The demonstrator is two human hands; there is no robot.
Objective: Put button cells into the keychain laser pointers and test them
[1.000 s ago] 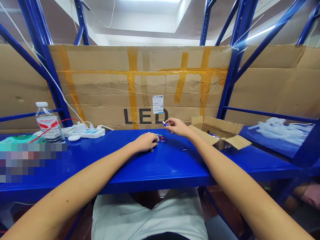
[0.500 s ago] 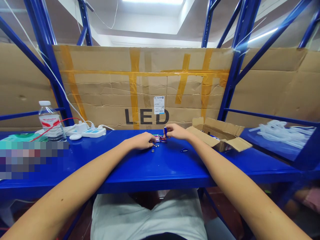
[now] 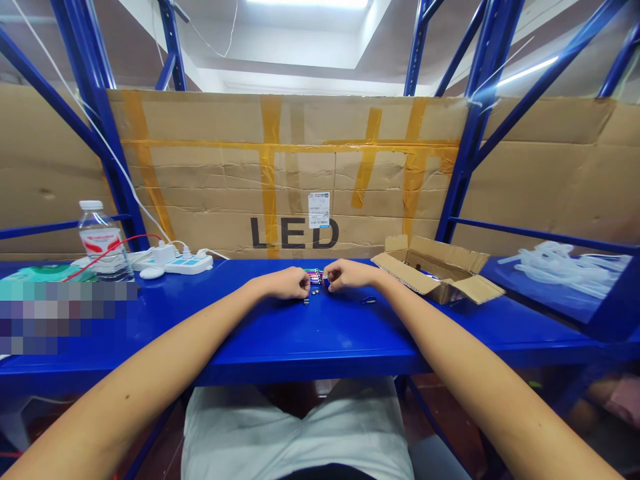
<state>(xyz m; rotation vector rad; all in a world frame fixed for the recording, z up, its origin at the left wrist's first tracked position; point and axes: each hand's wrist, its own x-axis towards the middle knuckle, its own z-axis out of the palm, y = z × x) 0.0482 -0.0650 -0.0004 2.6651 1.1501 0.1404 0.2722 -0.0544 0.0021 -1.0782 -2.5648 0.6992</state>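
Note:
My left hand (image 3: 293,283) is low over the tabletop, its fingers closed at a small silver piece (image 3: 307,301) that shows just below the fingertips. Beside those fingers lie a few tiny round silver pieces, like button cells (image 3: 315,291). A short blue tube (image 3: 327,282) is pinched in my right hand (image 3: 345,275), mostly covered by the fingers. Between and behind both hands lies a row of slim coloured metal tubes (image 3: 314,275), partly hidden. A small dark-blue piece with a shiny edge (image 3: 369,301) rests right of my right hand.
An open cardboard box (image 3: 435,270) with blue items inside stands at right. Clear plastic tubing or strips (image 3: 570,267) lie beyond it. At left are a water bottle (image 3: 101,243) and a white power strip (image 3: 187,264). Tall cardboard (image 3: 220,180) closes off the blue table's back (image 3: 310,347).
My right hand has lowered and tilted the blue tube, which stood upright before. My left hand has moved slightly right and down, its fingers closing at the small silver piece.

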